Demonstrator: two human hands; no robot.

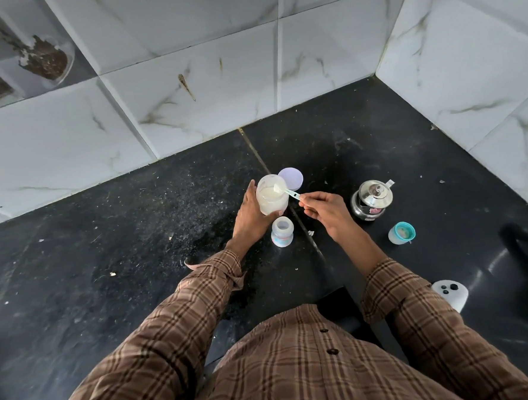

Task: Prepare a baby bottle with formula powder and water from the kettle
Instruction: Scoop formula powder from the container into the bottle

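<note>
The left hand (251, 214) is wrapped around a translucent jar of formula powder (271, 198), holding it tilted above the dark counter (135, 238). The right hand (322, 207) pinches the handle of a small scoop (282, 190) between fingertips, and the scoop's bowl, heaped with white powder, sits at the jar's open mouth. Just behind the jar lies a pale lilac lid (292, 177), flat on the counter. The baby bottle (282, 231) stands upright and open just in front of the jar, near the left wrist. To the right, a steel kettle (371, 199) with its lid on stands near the right hand, and the bottle's teal-ringed cap (401, 232) lies on its side nearer the person. Both sleeves are brown plaid (200, 296)
</note>
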